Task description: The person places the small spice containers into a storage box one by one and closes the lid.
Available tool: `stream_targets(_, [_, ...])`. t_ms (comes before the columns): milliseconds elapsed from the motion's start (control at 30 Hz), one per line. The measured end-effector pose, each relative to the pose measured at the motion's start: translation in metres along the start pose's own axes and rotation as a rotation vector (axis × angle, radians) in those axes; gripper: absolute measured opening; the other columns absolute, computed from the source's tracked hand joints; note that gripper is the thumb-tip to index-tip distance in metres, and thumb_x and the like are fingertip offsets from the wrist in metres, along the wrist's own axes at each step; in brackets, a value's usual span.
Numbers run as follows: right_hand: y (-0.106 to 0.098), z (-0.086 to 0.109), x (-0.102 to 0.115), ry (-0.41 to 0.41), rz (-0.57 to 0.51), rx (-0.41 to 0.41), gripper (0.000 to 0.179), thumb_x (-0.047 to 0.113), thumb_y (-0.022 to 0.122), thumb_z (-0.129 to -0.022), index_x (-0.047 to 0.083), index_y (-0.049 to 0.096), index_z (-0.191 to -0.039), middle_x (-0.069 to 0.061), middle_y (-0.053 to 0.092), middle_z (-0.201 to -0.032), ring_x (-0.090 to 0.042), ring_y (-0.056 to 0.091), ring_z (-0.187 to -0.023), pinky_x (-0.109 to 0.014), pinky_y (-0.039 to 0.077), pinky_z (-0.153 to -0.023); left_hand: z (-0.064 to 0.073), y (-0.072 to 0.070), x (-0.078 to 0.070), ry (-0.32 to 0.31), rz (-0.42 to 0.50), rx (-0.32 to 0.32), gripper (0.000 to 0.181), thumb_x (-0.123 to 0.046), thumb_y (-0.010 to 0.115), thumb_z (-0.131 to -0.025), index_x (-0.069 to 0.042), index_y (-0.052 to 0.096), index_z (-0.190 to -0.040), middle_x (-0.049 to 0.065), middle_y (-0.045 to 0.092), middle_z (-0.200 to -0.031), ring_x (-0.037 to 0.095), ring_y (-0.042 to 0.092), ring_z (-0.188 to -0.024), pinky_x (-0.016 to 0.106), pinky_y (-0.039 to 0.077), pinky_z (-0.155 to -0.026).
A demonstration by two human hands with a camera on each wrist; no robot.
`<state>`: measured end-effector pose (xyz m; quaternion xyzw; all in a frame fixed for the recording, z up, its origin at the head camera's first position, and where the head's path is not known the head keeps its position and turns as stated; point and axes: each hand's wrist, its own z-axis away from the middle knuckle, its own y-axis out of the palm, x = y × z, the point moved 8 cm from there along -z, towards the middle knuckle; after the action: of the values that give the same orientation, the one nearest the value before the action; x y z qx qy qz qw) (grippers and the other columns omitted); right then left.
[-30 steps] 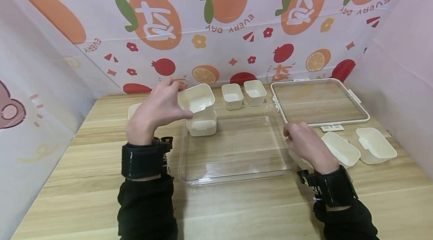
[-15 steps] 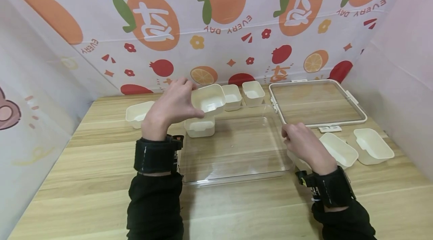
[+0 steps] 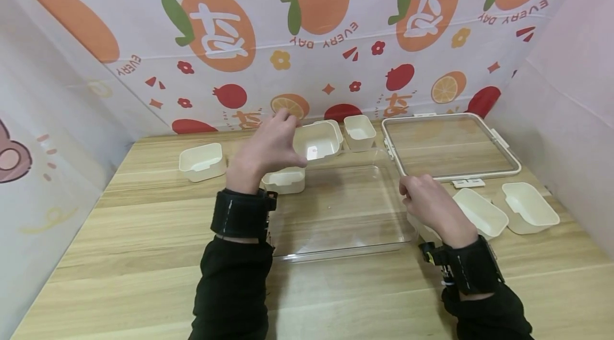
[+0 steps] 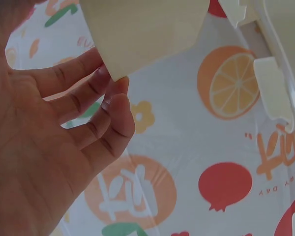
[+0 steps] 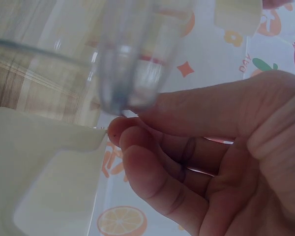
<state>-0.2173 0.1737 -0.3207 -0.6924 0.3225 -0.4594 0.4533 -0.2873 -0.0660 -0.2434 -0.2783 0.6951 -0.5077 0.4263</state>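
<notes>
My left hand (image 3: 289, 140) pinches a small cream container (image 3: 316, 141) by its left rim and holds it in the air over the back edge of the clear plastic tray (image 3: 345, 251). The left wrist view shows that container's underside (image 4: 142, 29) above my fingers (image 4: 88, 98). Another cream container (image 3: 285, 179) sits in the tray's back left corner. My right hand (image 3: 409, 191) grips the tray's right rim; in the right wrist view the thumb and fingers (image 5: 152, 162) pinch the clear tray rim (image 5: 132, 64).
A cream container (image 3: 201, 161) stands at the left, and a small one (image 3: 360, 132) at the back by the patterned curtain. The clear lid (image 3: 453, 176) lies at the back right. Two cream containers (image 3: 482, 212) (image 3: 530, 207) sit right of the tray.
My left hand has carried the cream container to the right, from above the tray's back left corner toward the middle of its back edge. The right hand has stayed on the rim.
</notes>
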Motion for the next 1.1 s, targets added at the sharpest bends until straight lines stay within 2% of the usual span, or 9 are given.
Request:
stream_targets(333, [0.001, 0.000, -0.001, 0.014, 0.003, 0.010, 0.012, -0.015, 0.066, -0.078, -0.006, 0.066, -0.085, -0.014, 0.065, -0.076, -0.026, 0.063, -0.069, -0.040, 0.053, -0.060, -0.015, 0.023, -0.012, 0.047, -0.046, 0.052, 0.060, -0.020, 0.083, -0.073, 0.007, 0.061, -0.122, 0.019, 0.052, -0.120, 0.037, 0.047, -0.111, 0.044, 0.043, -0.098])
stream_targets(533, [0.001, -0.001, -0.001, 0.031, 0.000, 0.023, 0.012, -0.015, 0.066, -0.079, -0.005, 0.066, -0.086, -0.013, 0.065, -0.077, -0.025, 0.063, -0.069, -0.039, 0.053, -0.060, -0.022, 0.036, -0.016, 0.046, -0.081, 0.089, 0.056, -0.021, 0.083, -0.076, 0.006, 0.063, -0.120, 0.019, 0.054, -0.121, 0.035, 0.048, -0.112, 0.043, 0.044, -0.100])
stream_targets(800, [-0.001, 0.000, -0.001, 0.004, 0.002, 0.000, 0.011, -0.015, 0.066, -0.078, -0.005, 0.066, -0.085, -0.016, 0.065, -0.077, -0.026, 0.064, -0.070, -0.040, 0.054, -0.061, -0.026, 0.054, -0.012, 0.058, -0.122, 0.124, 0.046, -0.017, 0.082, -0.073, 0.005, 0.065, -0.109, 0.020, 0.053, -0.114, 0.037, 0.049, -0.106, 0.044, 0.044, -0.095])
stream_targets(1100, [0.000, 0.000, -0.002, 0.001, -0.013, 0.003, 0.012, -0.015, 0.065, -0.078, -0.006, 0.067, -0.086, -0.017, 0.066, -0.078, -0.027, 0.065, -0.071, -0.040, 0.055, -0.062, -0.029, 0.073, 0.001, 0.027, -0.131, 0.178, 0.034, -0.017, 0.082, -0.076, 0.002, 0.065, -0.100, 0.020, 0.053, -0.121, 0.036, 0.049, -0.110, 0.045, 0.048, -0.090])
